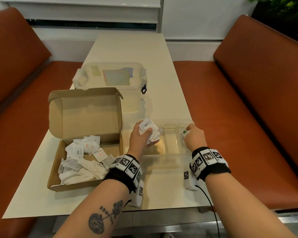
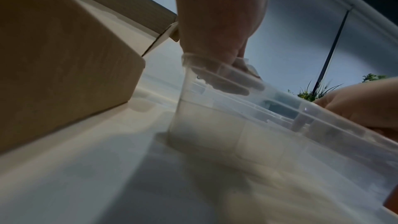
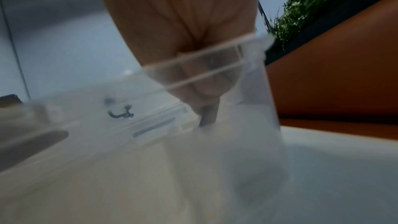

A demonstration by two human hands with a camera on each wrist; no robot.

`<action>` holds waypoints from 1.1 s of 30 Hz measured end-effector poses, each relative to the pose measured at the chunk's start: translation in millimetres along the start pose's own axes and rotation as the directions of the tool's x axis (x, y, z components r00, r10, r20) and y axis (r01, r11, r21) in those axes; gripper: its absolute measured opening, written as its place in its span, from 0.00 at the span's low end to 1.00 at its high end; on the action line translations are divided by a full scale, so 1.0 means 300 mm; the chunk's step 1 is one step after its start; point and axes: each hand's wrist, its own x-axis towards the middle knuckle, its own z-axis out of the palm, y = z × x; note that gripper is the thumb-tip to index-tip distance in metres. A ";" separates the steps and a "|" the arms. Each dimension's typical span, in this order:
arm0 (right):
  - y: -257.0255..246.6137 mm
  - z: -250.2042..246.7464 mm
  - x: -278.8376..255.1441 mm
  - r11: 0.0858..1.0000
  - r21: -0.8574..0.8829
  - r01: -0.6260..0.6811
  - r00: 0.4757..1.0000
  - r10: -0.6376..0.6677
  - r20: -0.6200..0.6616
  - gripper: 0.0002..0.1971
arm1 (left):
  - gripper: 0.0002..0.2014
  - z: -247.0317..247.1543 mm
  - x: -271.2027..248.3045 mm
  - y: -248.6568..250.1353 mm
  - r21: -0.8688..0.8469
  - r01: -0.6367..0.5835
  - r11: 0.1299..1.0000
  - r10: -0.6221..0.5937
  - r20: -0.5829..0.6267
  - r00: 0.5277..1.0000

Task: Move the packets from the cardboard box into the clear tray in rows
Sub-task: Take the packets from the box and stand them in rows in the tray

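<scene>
An open cardboard box (image 1: 54,169) at the left holds a loose heap of white packets (image 1: 81,157). To its right stands the clear tray (image 1: 167,154), split into narrow compartments. My left hand (image 1: 149,134) grips a bunch of white packets (image 1: 147,126) over the tray's left end. My right hand (image 1: 189,133) pinches a white and green Stevia packet (image 1: 182,136) upright in the rightmost compartment. In the left wrist view my left hand (image 2: 226,77) shows behind the tray (image 2: 215,125) rim, beside the box (image 2: 64,65). In the blurred right wrist view my right hand's fingers (image 3: 200,91) show through the tray wall (image 3: 258,108).
A large clear lidded storage tub (image 1: 110,79) stands behind the box on the cream table (image 1: 162,191). Orange bench seats (image 1: 248,117) flank the table on both sides. A black cable (image 1: 212,208) runs from my right wrist over the table's near edge.
</scene>
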 end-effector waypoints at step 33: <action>-0.210 0.043 -0.065 0.882 0.354 0.311 0.924 -0.367 0.104 0.09 | 0.11 0.004 0.006 0.021 0.025 0.035 0.999 -0.036 0.027 0.999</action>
